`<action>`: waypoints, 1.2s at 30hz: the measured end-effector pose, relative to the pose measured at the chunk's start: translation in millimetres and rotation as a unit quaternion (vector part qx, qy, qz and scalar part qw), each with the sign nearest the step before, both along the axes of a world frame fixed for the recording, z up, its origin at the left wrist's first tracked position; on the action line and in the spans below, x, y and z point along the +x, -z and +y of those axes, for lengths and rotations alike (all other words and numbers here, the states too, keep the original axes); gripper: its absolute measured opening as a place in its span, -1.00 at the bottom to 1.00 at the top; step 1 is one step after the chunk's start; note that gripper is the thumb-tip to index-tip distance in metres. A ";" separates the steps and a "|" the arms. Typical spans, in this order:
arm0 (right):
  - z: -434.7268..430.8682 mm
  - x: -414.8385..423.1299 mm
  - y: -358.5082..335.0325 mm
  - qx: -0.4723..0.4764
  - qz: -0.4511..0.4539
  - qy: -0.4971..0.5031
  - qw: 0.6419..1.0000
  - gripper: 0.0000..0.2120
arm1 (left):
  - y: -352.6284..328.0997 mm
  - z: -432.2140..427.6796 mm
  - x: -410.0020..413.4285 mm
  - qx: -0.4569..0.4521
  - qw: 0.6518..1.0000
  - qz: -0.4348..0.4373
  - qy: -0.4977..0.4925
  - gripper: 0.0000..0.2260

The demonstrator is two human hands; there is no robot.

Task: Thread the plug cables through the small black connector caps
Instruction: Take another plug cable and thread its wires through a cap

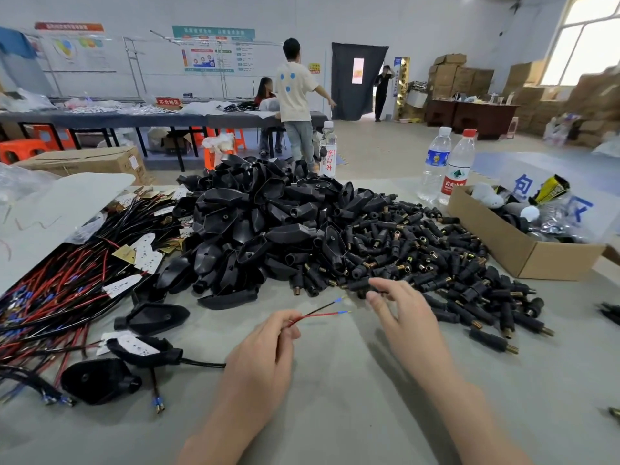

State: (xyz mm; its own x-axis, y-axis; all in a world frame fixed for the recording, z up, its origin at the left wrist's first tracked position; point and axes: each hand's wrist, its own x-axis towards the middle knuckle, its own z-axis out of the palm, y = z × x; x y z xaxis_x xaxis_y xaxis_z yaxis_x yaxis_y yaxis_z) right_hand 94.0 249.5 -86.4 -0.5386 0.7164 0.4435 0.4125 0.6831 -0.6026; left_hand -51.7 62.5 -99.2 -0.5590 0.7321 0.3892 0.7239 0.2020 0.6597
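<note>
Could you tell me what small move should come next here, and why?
Probably the right hand should close on one small black connector cap at the pile's near edge. The left hand already pinches the red and black wire pair, its blue-tipped ends free and pointing right, while the right hand's fingers look spread and empty.

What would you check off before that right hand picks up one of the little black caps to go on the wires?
1. Wires held in left hand: ok.
2. Both wire tips free and pointing toward the caps: ok.
3. Right hand empty: ok, fingers spread.
4. Small caps within reach: ok, fingertips at the pile's edge.
5. Cap's hole facing the wires: cannot tell.
6. Bare table to work over: ok.
</note>
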 end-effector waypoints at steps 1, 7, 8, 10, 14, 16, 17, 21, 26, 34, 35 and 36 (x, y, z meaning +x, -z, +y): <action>7.8 -2.1 -1.6 -0.002 -0.009 0.024 1.000 -0.71 | 0.1 0.6 -0.9 0.007 1.000 -0.015 0.004 -0.72; 32.7 -30.9 -9.8 0.062 -0.169 0.064 0.982 -0.67 | 0.6 -0.4 -3.1 0.050 0.995 -0.077 0.027 -0.95; 33.0 -34.3 -9.2 0.081 -0.199 0.071 0.974 -0.67 | 0.4 -0.9 -2.8 0.057 0.995 -0.079 0.028 -0.96; 31.8 -36.4 -8.0 0.111 -0.218 0.080 0.966 -0.69 | 0.1 -1.2 -3.2 0.065 0.994 -0.086 0.025 -0.95; 25.9 -25.6 -10.1 0.122 -0.211 0.091 0.966 -0.76 | -0.6 -1.7 -3.2 0.062 0.991 -0.115 0.021 -0.89; 18.7 -15.2 -13.6 0.077 -0.146 0.091 0.982 -0.80 | -1.5 -2.2 -1.6 0.057 0.991 -0.116 0.027 -0.89; 12.7 -10.1 -15.6 0.009 -0.075 0.084 0.994 -0.84 | -1.4 -2.1 -0.7 0.056 0.991 -0.115 0.030 -0.88; -18.1 1.0 -20.3 -0.503 0.290 -0.054 0.812 -0.85 | -0.2 -2.1 0.6 0.053 0.994 -0.095 0.024 -0.83; -32.9 1.1 -13.5 -0.702 0.384 -0.143 0.583 -0.72 | -1.9 -2.8 2.4 0.048 0.997 -0.055 0.034 -0.85; -37.9 -9.9 -12.5 -0.695 0.344 -0.217 0.594 -0.75 | -4.3 -2.1 5.1 0.028 0.998 -0.014 0.051 -0.82; -39.0 -9.9 -11.7 -0.695 0.341 -0.223 0.592 -0.76 | -4.5 -2.0 5.1 0.026 0.998 -0.015 0.054 -0.84; -40.0 -9.8 -11.2 -0.695 0.337 -0.230 0.592 -0.76 | -4.7 -1.9 4.9 0.023 0.998 -0.013 0.058 -0.85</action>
State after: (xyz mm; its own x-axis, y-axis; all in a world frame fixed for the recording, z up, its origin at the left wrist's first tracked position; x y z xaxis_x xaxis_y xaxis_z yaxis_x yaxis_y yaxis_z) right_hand 84.3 209.4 -75.2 -0.8543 0.4884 -0.1777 -0.2791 -0.7196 -0.6358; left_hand -46.8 60.6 -94.5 -0.4817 0.7741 0.4107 0.7228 0.0860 0.6857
